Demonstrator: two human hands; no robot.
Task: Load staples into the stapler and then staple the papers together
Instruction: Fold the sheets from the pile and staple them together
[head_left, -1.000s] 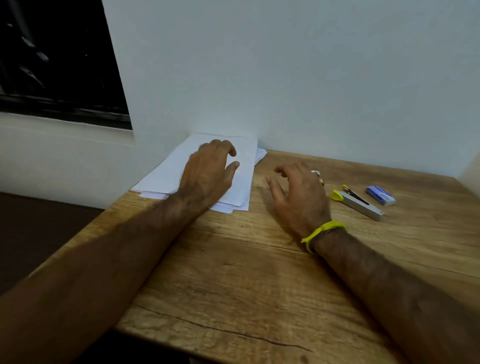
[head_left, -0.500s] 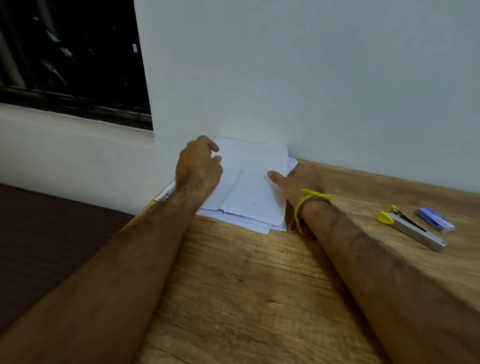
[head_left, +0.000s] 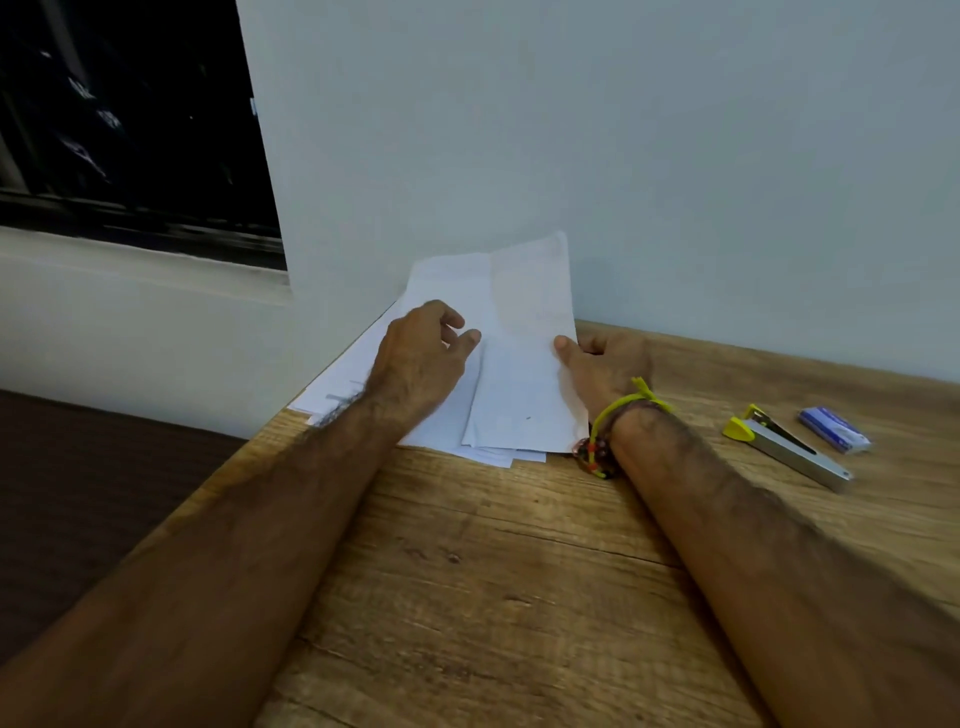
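Because the papers (head_left: 519, 364) lie in a loose, fanned pile at the far left corner of the bench (head_left: 493, 597), against the wall (head_left: 623, 156), both hands are on them rather than on the stapler (head_left: 789, 447). The left hand (head_left: 421, 358) rests on the lower sheets with its fingers lightly curled, pinning the pile, it seems, so it does not slide off the bench edge. The right hand (head_left: 602, 369) pinches the right edge of the top sheets, thumb on top and fingers beneath, and their far end tips up toward the wall, probably to gather and square them before stapling. The stapler lies well apart to the right, flat on the bench with its yellow end toward the papers, and a small blue staple box (head_left: 834, 428) sits just beside it; neither is touched, so loading is judged not yet begun. A yellow band (head_left: 623, 402) circles the right wrist.
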